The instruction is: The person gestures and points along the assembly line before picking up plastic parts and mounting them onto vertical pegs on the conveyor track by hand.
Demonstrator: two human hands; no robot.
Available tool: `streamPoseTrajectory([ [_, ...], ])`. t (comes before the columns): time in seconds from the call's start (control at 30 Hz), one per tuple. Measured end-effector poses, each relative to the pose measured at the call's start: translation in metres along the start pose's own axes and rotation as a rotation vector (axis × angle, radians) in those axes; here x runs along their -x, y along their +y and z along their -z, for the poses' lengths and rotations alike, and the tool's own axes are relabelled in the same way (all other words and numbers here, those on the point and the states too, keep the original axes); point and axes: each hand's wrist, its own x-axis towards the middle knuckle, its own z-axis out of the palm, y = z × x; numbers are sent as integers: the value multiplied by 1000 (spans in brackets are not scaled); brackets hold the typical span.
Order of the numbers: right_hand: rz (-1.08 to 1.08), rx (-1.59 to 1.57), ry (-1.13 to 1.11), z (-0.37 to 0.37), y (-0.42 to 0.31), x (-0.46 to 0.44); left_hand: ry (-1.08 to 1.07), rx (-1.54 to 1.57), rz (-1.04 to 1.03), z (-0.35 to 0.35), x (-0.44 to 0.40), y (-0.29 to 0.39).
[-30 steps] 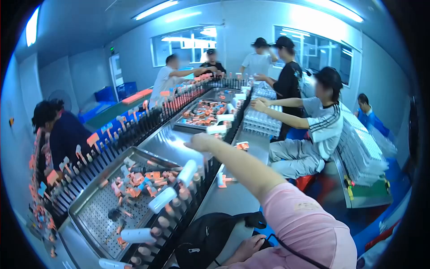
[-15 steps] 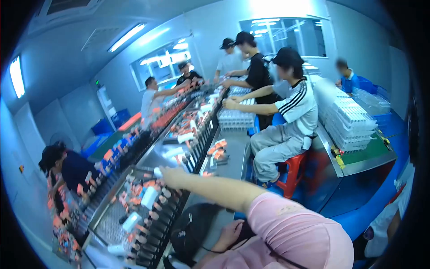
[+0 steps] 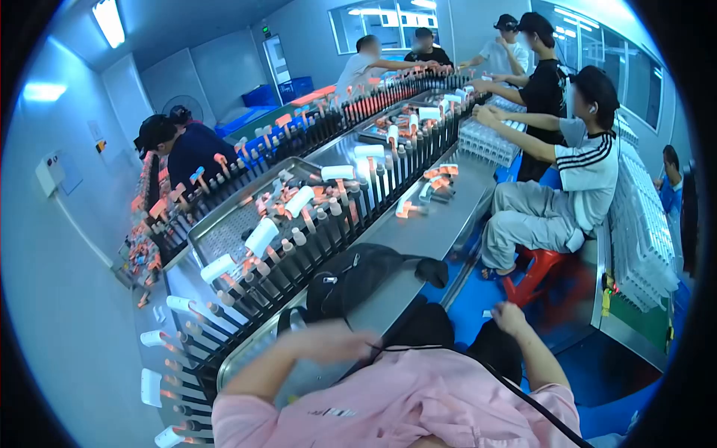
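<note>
My left hand (image 3: 328, 342), smeared by motion, is in front of my chest beside the bench's front edge. Its fingers are too blurred to read. My right hand (image 3: 509, 317) is over my right thigh with its fingers closed. A small white bit (image 3: 487, 313) shows beside those fingertips; whether they hold it, I cannot tell. Ahead of my left hand a black bag (image 3: 347, 280) lies on the metal bench. Behind it runs a curved row of black posts (image 3: 351, 210), several topped with white block-shaped pieces (image 3: 261, 237).
A metal tray (image 3: 213, 243) behind the posts holds loose orange and white parts. More orange parts (image 3: 441, 179) lie on the bench. A seated co-worker (image 3: 590, 160) is at the right, by stacked clear trays (image 3: 485, 142). Others work along the line.
My right arm has drawn back from the post row to my lap. My left hand has risen from beside the bag to my chest. The view has swung left.
</note>
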Motion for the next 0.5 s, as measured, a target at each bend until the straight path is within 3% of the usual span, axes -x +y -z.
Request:
streamPoseTrajectory([
  [0.03,53,159,2,-16,4,21,304,246,7,10,-8,-8],
  [0.07,100,313,11,-27,3,41,552,-47,-276,51,-12,23],
  [0.1,165,443,79,-39,0,54,868,-67,-292,70,-25,11],
  [0.13,225,451,182,-54,3,62,913,-287,-35,106,-22,28],
  [0.17,251,456,182,-53,-2,68,1264,-336,-186,135,-43,-1],
  [0.2,255,459,194,-50,-6,71,1410,-346,-201,163,-50,-10],
  [0.23,227,395,189,-51,-3,71,1401,-868,62,201,-57,-52],
  [0.27,200,394,166,-53,-1,75,1424,-1035,43,222,-60,-68],
  [0.3,174,395,147,-52,1,77,1479,-742,84,242,-68,-102],
  [0.33,153,401,127,-49,5,75,1369,-799,234,250,-71,-113],
  [0.37,140,412,114,-51,6,73,1351,-997,259,257,-79,-173],
  [0.4,135,424,93,-55,6,73,1195,-964,266,226,-82,-150],
  [0.43,136,411,107,-57,8,73,842,-507,597,222,-85,-179],
  [0.5,121,372,79,-45,4,77,765,-67,604,217,-69,-144],
])
